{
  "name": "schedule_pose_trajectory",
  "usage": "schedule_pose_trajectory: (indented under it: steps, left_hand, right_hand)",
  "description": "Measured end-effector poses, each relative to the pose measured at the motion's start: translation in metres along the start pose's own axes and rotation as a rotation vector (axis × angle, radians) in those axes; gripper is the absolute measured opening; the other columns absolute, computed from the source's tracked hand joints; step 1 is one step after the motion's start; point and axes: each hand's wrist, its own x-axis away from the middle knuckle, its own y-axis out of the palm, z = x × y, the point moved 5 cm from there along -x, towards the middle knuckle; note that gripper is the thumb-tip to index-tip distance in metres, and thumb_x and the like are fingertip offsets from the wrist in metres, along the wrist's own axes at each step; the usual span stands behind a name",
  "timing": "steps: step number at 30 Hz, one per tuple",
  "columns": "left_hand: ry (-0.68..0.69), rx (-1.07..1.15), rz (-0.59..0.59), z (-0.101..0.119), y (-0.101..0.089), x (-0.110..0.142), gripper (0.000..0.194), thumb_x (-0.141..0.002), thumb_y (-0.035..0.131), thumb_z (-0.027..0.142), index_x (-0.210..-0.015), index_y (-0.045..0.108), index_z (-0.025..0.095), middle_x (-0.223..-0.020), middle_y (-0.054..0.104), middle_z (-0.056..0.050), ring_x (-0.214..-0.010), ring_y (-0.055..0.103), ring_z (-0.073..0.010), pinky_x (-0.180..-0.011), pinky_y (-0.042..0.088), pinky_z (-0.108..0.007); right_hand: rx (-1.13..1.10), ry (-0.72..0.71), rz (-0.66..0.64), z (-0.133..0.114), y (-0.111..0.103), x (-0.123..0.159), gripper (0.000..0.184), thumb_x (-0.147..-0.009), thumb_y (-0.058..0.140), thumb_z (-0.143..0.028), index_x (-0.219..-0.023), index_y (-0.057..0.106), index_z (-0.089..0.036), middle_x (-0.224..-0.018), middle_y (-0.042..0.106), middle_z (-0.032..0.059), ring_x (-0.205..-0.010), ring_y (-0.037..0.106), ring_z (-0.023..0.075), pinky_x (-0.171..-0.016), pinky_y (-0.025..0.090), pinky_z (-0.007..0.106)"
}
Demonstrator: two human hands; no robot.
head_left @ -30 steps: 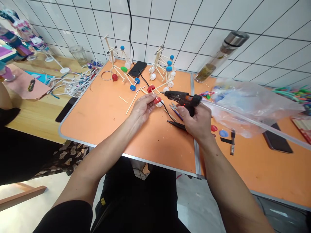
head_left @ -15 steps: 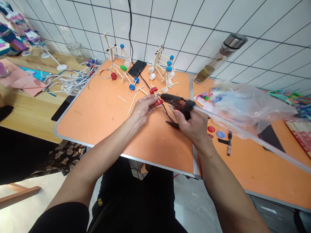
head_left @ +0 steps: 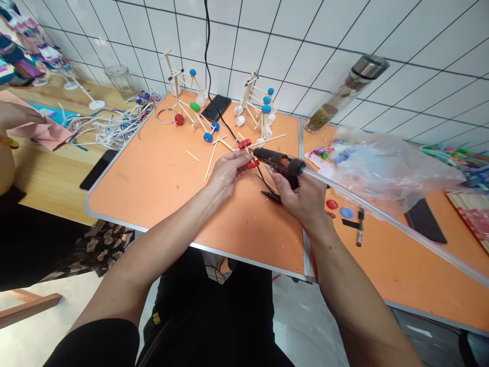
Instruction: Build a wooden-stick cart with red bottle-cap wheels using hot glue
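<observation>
Between its thumb and fingers, my left hand (head_left: pixel 228 171) pinches a small stick model with red bottle caps (head_left: pixel 245 144) at its ends. My right hand (head_left: pixel 305 196) is wrapped round a black hot glue gun (head_left: pixel 280 162), whose nozzle points left at the model, close to or touching it. A long clear glue stick (head_left: pixel 367 201) trails from the back of the gun to the right. Beyond my hands, loose wooden sticks (head_left: pixel 211 162) lie on the orange table (head_left: pixel 153 188). Two stick models with coloured caps, one with a green cap (head_left: pixel 195 107), stand further back.
At the back stand a black phone (head_left: pixel 216 108) and a leaning glass tumbler (head_left: pixel 340 99). A clear plastic bag (head_left: pixel 382 158), loose caps (head_left: pixel 347 212) and a pen (head_left: pixel 360 232) lie right. A co-worker's hand (head_left: pixel 19 116) is on pink paper (head_left: pixel 49 133) at left.
My left hand has shifted slightly right with the model, turning it a little. The glue gun stays almost in place. A co-worker's hand has come into view over the pink paper.
</observation>
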Motion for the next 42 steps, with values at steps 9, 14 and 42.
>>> schedule_pose_trajectory:
  steps: [9, 14, 42]
  left_hand:
    - [-0.01, -0.01, -0.006, 0.0025, 0.0056, 0.0068, 0.033, -0.108, 0.086, 0.001, -0.082, 0.08, 0.019, -0.081, 0.084, 0.001, -0.072, 0.079, -0.0102, -0.091, 0.063, -0.024]
    - [-0.019, -0.001, 0.001, 0.0021, 0.0057, 0.0081, 0.034, -0.109, 0.085, -0.001, -0.082, 0.08, 0.018, -0.079, 0.083, 0.002, -0.069, 0.078, -0.0088, -0.085, 0.06, -0.022]
    - [-0.021, -0.021, -0.008, 0.0018, 0.005, 0.0072, 0.033, -0.109, 0.085, 0.001, -0.081, 0.082, 0.018, -0.081, 0.085, 0.0, -0.071, 0.077, -0.0096, -0.088, 0.06, -0.023]
  right_hand:
    - [0.002, 0.004, -0.009, -0.0014, -0.0001, -0.0007, 0.043, -0.119, 0.068, -0.062, -0.125, 0.09, -0.026, -0.113, 0.093, 0.0143, -0.102, 0.089, 0.0394, -0.092, 0.073, 0.052]
    - [-0.016, -0.026, 0.005, -0.0013, -0.0007, -0.0007, 0.039, -0.119, 0.07, -0.059, -0.123, 0.089, -0.025, -0.11, 0.092, 0.0139, -0.099, 0.088, 0.0388, -0.088, 0.071, 0.051]
    - [-0.024, -0.05, 0.018, -0.0023, 0.0, 0.0003, 0.04, -0.121, 0.07, -0.062, -0.125, 0.088, -0.027, -0.111, 0.091, 0.0132, -0.098, 0.088, 0.0375, -0.086, 0.069, 0.048]
